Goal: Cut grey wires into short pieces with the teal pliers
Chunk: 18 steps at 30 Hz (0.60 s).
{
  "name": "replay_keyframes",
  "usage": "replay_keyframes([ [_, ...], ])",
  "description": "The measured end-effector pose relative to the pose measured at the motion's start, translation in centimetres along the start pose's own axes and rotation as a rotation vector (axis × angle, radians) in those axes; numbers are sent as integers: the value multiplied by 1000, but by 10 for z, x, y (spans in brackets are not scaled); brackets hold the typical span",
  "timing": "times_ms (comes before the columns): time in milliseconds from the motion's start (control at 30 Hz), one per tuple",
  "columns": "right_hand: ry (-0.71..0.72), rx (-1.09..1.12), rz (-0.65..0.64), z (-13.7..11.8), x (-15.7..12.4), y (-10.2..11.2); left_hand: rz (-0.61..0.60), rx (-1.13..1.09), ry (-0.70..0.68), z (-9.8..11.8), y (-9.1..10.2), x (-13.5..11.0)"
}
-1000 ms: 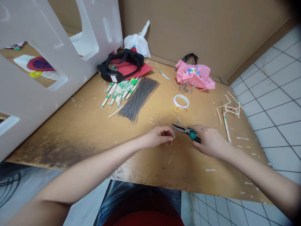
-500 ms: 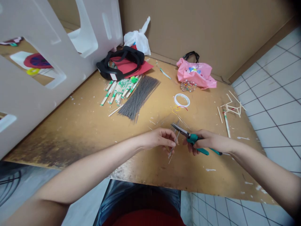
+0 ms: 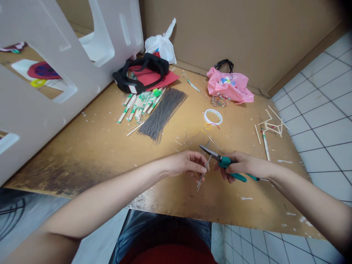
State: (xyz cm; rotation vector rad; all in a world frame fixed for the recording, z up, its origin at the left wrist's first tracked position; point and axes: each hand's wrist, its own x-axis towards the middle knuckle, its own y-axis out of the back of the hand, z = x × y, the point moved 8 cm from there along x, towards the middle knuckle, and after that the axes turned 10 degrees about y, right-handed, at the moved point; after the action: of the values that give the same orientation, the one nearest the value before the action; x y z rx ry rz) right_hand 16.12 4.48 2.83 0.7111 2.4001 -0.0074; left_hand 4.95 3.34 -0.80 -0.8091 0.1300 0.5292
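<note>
Brown cardboard walls [image 3: 233, 36] flank a paint-spattered wooden tabletop [image 3: 82, 154] above white tiled flooring [image 3: 324, 146], with white cutout panels [image 3: 35, 121] leftward.

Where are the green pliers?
In the head view, the green pliers are held in the right hand, with their tips next to the thin wire in the left hand.

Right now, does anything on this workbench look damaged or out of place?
The wooden tabletop looks worn: a dark, scorched-looking patch spreads along its front left edge, though the cause can't be told. White spots, possibly dried glue or paint, are also scattered across it.
</note>
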Motion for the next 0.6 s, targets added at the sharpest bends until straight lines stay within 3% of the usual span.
replay_keyframes([
  [400,-26,-73,25,1,0,0,-25,-42,-9,0,0,1],
  [600,-26,37,21,-4,0,-2,-19,-39,9,-1,0,1],
])
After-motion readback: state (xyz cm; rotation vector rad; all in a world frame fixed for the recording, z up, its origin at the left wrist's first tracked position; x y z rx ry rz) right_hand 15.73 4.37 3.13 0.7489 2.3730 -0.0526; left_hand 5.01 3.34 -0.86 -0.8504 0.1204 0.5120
